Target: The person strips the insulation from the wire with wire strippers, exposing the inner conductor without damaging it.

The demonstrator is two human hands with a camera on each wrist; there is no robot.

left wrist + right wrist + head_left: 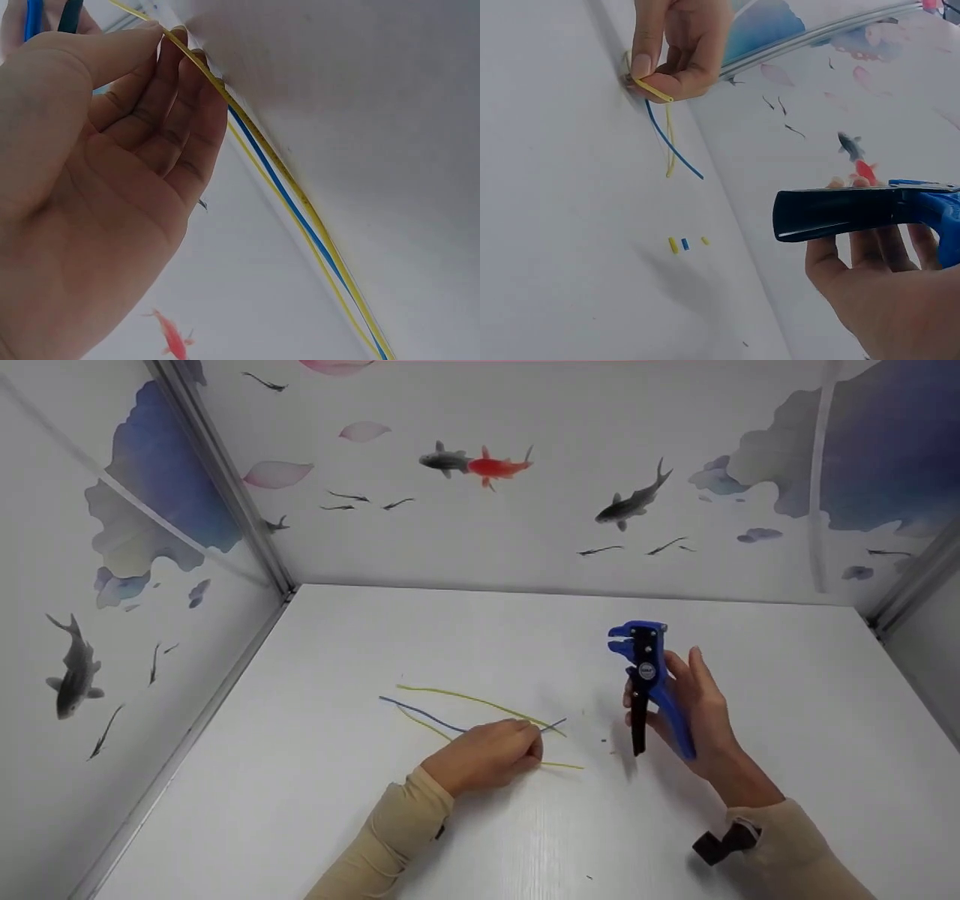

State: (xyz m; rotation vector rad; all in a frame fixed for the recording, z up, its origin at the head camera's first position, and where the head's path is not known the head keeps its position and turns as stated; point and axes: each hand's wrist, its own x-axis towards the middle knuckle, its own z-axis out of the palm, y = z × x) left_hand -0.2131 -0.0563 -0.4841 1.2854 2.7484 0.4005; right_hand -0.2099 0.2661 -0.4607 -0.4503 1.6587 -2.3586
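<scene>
Thumb and fingertips of my left hand point(491, 756) pinch a yellow wire point(281, 161) just above the white table. Its short end point(562, 766) sticks out to the right of the fingers. A blue wire point(420, 710) and another yellow wire point(465, 696) lie by this hand, their middle stretches partly hidden beneath it. To the right, my right hand point(701, 712) holds a blue and black wire stripper point(646, 671) upright, its head at the top and pointing left. Several fingers pass behind the black handle point(832, 214) in the right wrist view.
Small cut bits of yellow insulation point(673, 245) and blue insulation point(685, 244) lie on the white table point(300, 810) between the hands. Panels with printed fish point(634, 502) stand along the back and left side. A black strap device point(724, 844) sits at the right wrist.
</scene>
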